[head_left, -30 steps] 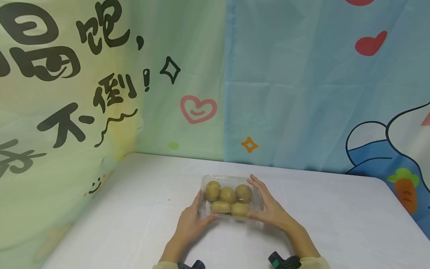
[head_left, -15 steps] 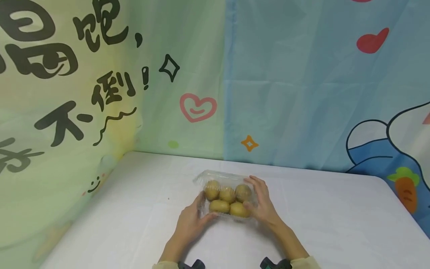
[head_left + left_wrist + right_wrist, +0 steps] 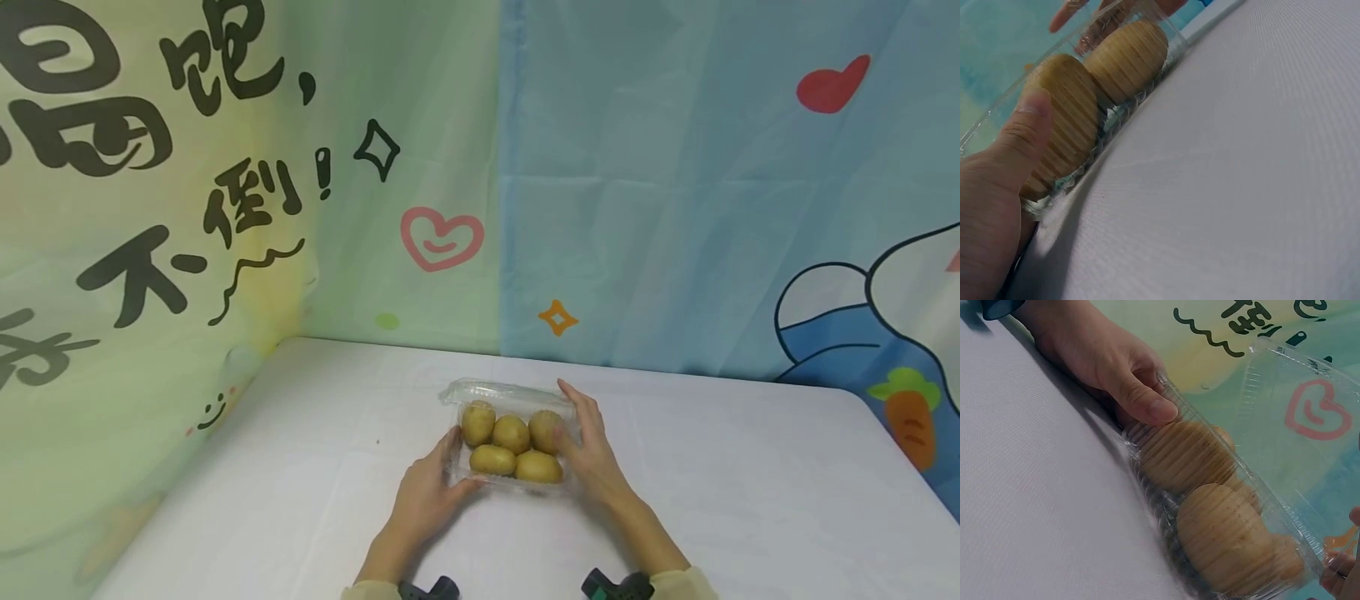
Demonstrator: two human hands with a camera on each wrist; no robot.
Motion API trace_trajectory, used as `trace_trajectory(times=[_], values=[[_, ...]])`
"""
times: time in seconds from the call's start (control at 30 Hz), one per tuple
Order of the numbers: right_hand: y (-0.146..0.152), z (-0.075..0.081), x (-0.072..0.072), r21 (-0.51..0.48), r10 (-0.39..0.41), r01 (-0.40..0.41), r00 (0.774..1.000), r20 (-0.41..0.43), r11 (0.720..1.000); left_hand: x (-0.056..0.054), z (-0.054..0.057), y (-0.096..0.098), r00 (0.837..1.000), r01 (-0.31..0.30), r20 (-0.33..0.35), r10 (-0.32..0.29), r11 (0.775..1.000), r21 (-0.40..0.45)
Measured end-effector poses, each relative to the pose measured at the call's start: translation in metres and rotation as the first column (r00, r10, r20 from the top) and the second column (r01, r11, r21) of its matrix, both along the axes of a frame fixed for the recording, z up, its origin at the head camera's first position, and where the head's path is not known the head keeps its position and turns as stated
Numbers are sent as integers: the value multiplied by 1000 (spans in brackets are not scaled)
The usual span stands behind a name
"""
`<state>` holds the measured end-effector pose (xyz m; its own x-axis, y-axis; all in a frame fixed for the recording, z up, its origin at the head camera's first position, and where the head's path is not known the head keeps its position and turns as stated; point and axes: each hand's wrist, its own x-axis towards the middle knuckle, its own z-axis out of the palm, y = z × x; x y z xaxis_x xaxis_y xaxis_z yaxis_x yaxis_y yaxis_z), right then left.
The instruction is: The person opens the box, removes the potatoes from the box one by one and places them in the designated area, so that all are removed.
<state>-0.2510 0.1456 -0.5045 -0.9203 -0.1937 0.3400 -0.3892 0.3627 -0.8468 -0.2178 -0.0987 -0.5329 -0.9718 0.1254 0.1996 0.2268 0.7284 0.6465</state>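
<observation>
A clear plastic box [image 3: 513, 482] holding several yellow-brown potatoes [image 3: 537, 467] is on the white table in the head view. Its clear lid [image 3: 510, 392] stands raised along the far side; in the right wrist view the lid [image 3: 1272, 381] tilts up from the box. My left hand [image 3: 431, 487] grips the left end, thumb along the near wall, as the left wrist view also shows. On the right end, my right hand [image 3: 596, 462] holds the box, one finger reaching up beside the lid and the thumb near the rim. Some right fingers are hidden behind the plastic.
The white-covered table [image 3: 712, 467] spreads out around the box. Behind it hangs a printed green and blue cloth [image 3: 637, 208], with another yellow-green cloth [image 3: 150, 375] on the left. A dark wrist device [image 3: 618, 586] is strapped at the right wrist.
The lid has swung up and back from the potatoes, uncovering them. My right hand has shifted slightly left and turned at the box's right end; my left hand has kept its grip.
</observation>
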Motion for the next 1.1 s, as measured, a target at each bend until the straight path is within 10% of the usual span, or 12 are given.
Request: trace_trajectory(times=[0.47,1.1], values=[[7,5,-12,-181,-56,78,991,125,980,-5,-2,-1,1000,-17,-14,17,1000,3],[15,1,-9,8,-65,65,997,38,998,-3,-7,-2,1000,-6,-29,7,1000,7]])
